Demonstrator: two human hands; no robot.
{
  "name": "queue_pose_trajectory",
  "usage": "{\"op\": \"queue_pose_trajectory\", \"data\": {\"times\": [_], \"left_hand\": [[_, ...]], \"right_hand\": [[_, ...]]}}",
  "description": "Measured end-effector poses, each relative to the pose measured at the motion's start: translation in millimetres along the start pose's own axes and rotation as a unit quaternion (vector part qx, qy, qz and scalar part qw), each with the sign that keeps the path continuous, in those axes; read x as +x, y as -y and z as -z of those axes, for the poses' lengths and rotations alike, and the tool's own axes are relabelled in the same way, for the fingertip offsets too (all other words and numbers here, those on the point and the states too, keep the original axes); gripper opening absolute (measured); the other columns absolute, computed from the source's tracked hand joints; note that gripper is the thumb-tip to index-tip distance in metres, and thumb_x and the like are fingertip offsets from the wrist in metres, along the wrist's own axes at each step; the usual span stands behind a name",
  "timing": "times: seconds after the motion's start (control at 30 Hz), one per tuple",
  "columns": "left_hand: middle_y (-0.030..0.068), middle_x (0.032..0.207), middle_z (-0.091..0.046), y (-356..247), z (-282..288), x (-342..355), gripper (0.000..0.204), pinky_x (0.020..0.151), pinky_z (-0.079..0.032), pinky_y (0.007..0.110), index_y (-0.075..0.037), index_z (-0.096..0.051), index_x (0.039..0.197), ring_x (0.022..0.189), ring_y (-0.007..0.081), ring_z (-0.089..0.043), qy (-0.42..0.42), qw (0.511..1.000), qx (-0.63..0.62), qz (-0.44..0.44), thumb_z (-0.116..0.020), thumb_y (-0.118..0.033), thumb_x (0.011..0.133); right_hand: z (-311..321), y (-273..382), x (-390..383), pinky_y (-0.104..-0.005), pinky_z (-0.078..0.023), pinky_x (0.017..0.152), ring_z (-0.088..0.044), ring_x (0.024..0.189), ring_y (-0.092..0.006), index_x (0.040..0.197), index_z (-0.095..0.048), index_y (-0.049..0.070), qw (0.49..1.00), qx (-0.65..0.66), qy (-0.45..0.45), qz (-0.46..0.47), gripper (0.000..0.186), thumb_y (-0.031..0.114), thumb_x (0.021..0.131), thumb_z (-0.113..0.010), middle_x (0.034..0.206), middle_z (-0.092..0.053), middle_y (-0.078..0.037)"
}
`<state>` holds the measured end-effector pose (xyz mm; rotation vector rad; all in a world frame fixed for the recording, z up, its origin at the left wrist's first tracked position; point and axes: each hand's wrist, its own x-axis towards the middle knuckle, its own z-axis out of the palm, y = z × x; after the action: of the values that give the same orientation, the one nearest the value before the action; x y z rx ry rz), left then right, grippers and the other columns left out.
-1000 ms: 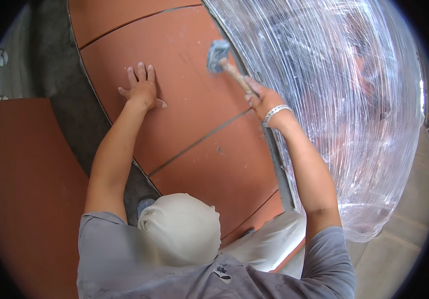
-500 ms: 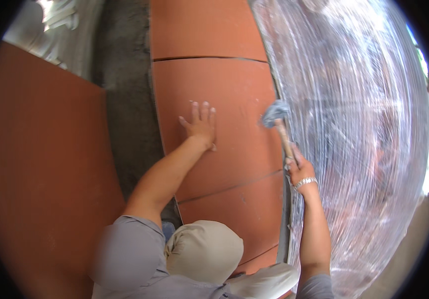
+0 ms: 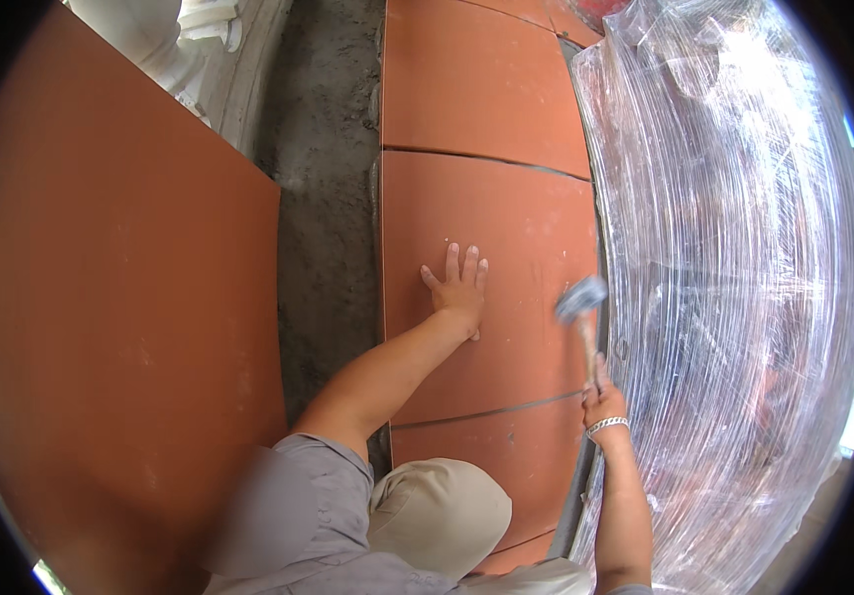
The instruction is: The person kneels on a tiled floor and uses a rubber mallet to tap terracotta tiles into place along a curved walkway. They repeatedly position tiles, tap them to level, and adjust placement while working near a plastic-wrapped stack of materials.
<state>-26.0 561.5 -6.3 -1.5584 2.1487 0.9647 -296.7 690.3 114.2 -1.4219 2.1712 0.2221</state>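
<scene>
Along the ground, a row of reddish-orange tiles (image 3: 491, 79) with narrow dark joints, just beside a strip of rough grey mortar (image 3: 326, 228). On the far side of this strip, to the left, a large slab (image 3: 139, 268) of similar colour; to the right of the row, a bulky load (image 3: 734, 268) under shiny transparent film. Rests the left hand (image 3: 458, 297) flat on the middle tile (image 3: 516, 213), with fingers spread apart. With the right hand (image 3: 605, 405), wearing a silvery bracelet (image 3: 607, 424) at the wrist, grips a mallet (image 3: 582, 299) firmly by its handle. Mallet head blurred, over the tile's right part, near the edge; cannot tell if touching.
</scene>
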Motion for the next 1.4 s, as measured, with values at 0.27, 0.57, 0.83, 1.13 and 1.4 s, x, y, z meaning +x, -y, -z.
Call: {"op": "queue_pose_trajectory", "data": {"times": [0.27, 0.57, 0.83, 1.13, 1.4], "left_hand": [[0.0105, 0.166, 0.003, 0, 2, -1, 0.131, 0.109, -0.024, 0.073, -0.009, -0.005, 0.158, 0.15, 0.0429, 0.004, 0.002, 1.0, 0.007, -0.007, -0.089, -0.045, 0.065], [0.0116, 0.165, 0.002, 0, -2, 2, 0.131, 0.109, -0.024, 0.073, -0.009, -0.005, 0.158, 0.15, 0.0418, 0.004, -0.002, 1.0, 0.011, -0.008, -0.089, -0.047, 0.065], [0.0105, 0.166, 0.001, 2, -5, 4, 0.13, 0.11, -0.022, 0.073, -0.009, -0.007, 0.158, 0.151, 0.0398, 0.003, -0.017, 1.0, -0.01, -0.01, -0.089, -0.045, 0.064], [0.0103, 0.166, -0.002, 4, -17, 12, 0.125, 0.109, -0.022, 0.074, -0.01, -0.009, 0.158, 0.151, 0.04, 0.0, -0.037, 0.999, 0.001, -0.02, -0.087, -0.047, 0.067], [0.0109, 0.165, -0.003, 5, -19, 13, 0.123, 0.11, -0.024, 0.073, -0.009, -0.009, 0.158, 0.151, 0.0403, 0.0, -0.044, 0.998, 0.009, -0.031, -0.086, -0.047, 0.069]], "right_hand": [[4, 26, -17, -0.0297, -0.046, 0.056, -0.051, 0.056, -0.012, 0.149, -0.044, 0.019, 0.98, 0.165, -0.001, -0.11, 0.052, 0.013, 0.099, -0.053, 0.072, -0.058, -0.006], [-10, 21, -30, -0.0285, -0.041, 0.039, -0.047, 0.043, -0.0111, 0.149, -0.044, 0.024, 0.981, 0.168, 0.021, -0.095, 0.05, 0.014, 0.1, -0.05, 0.062, -0.052, -0.002], [-3, 36, -35, -0.0275, -0.04, 0.039, -0.045, 0.044, -0.0093, 0.149, -0.045, 0.022, 0.967, 0.195, 0.07, -0.148, 0.049, 0.017, 0.1, -0.053, 0.063, -0.052, -0.001], [-35, 14, -60, -0.0241, -0.038, 0.038, -0.043, 0.043, -0.0068, 0.151, -0.04, 0.026, 0.995, 0.074, 0.029, -0.06, 0.051, 0.021, 0.102, -0.051, 0.065, -0.051, 0.001], [-29, 20, -83, -0.0225, -0.036, 0.04, -0.04, 0.045, -0.005, 0.151, -0.042, 0.022, 0.967, 0.223, -0.02, -0.119, 0.051, 0.021, 0.101, -0.053, 0.066, -0.051, 0.003]]}}
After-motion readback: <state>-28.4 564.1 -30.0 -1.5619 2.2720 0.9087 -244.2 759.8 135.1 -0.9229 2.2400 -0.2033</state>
